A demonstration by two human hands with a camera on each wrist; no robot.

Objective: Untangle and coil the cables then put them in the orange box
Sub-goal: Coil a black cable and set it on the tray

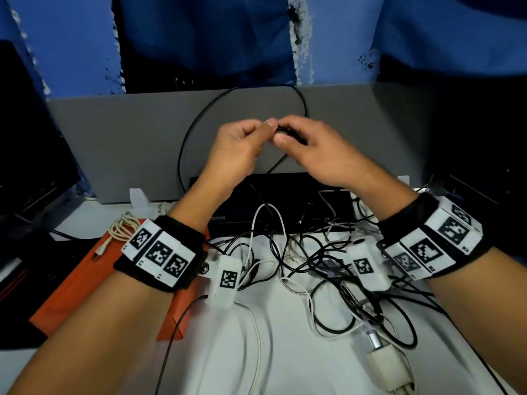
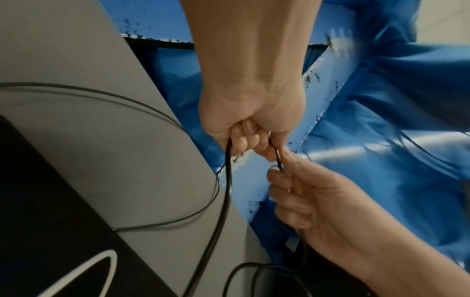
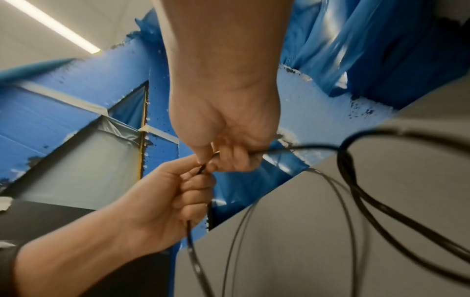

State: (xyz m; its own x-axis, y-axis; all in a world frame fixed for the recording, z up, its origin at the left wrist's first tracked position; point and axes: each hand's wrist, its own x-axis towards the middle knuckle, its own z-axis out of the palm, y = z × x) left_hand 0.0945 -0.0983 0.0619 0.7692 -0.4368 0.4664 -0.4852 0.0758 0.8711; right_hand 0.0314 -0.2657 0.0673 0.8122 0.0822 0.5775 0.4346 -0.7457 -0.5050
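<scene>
Head view: left hand (image 1: 239,146) and right hand (image 1: 310,146) raised together above the worktop (image 1: 285,352), fingers of both pinching one black cable (image 1: 196,121) looping up behind them. Below the wrists, a tangle of cables (image 1: 313,266); left of it, orange box (image 1: 85,280) holding one coiled white cable (image 1: 122,226).

Left wrist view: left hand (image 2: 251,120) curled round the black cable (image 2: 223,201).

Right wrist view: right hand (image 3: 223,130) gripping black cable (image 3: 356,180) loops. No readable writing.
</scene>
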